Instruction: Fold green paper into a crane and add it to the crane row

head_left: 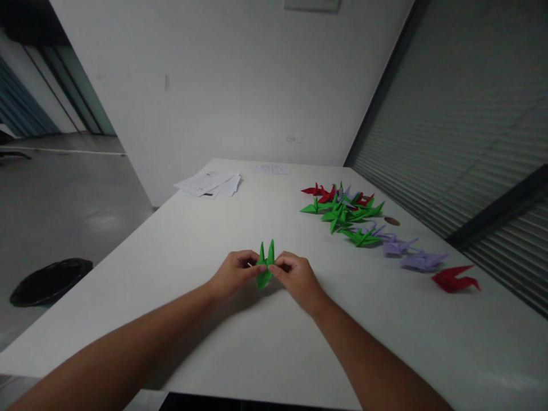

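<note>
A green origami crane (265,278), with two narrow points standing upright and one point hanging down, is pinched between both hands above the white table (205,240). My left hand (233,274) grips its left side with thumb and fingers. On the opposite side, my right hand (301,278) pinches it in the same way, thumb facing me. The fingers behind the paper are partly hidden.
Folded green cranes (336,216), with red and purple ones among them, crowd the table's right side. A lone red crane (454,279) sits nearest on the right. Papers (209,184) lie at the back left. A black-lined bin (50,282) stands left of the table.
</note>
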A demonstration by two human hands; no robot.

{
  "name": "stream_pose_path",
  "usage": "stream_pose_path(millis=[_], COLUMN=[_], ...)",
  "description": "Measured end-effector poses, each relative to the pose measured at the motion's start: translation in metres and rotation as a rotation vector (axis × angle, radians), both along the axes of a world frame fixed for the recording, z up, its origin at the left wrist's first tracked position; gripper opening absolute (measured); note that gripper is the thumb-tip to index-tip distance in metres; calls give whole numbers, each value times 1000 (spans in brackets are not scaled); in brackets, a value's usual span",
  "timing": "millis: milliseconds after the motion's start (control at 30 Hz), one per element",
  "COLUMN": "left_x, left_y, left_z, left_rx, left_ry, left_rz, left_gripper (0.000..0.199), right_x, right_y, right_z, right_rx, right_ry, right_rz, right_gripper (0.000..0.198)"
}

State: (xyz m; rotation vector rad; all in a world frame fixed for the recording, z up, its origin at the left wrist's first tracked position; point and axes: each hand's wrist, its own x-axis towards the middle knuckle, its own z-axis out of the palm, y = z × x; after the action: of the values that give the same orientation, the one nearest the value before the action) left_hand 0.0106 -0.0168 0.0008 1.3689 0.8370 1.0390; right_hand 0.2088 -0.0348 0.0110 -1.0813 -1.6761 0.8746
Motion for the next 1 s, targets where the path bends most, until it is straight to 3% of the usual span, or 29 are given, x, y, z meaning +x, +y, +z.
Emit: stream_pose_path(millis=[333, 433, 500, 733, 867, 1000], left_x=[2, 2, 0, -7, -7, -3], left_y=[-5, -5, -4, 0, -1, -3], left_z=[7, 12, 14, 15, 16, 13], left_rx=[-83, -86, -63, 51, 19, -25], left_ry=[-188, -309, -346, -305, -327, -361], left_rz=[-32, -24, -32, -94, -91, -124], left_gripper=[15, 29, 35, 27, 25, 43], right_x=[-1, -1, -1, -1, -2, -1], right_y=[3, 3, 2, -2, -2, -1], right_z=[-6, -6, -5, -2, -2, 0], right_rx=[-93, -183, -225, -313, -299, -216], right_ry=[84, 105, 122, 186, 179, 173], right_rz=[120, 163, 185, 214, 212, 159], right_gripper=[22, 24, 25, 27, 27, 28])
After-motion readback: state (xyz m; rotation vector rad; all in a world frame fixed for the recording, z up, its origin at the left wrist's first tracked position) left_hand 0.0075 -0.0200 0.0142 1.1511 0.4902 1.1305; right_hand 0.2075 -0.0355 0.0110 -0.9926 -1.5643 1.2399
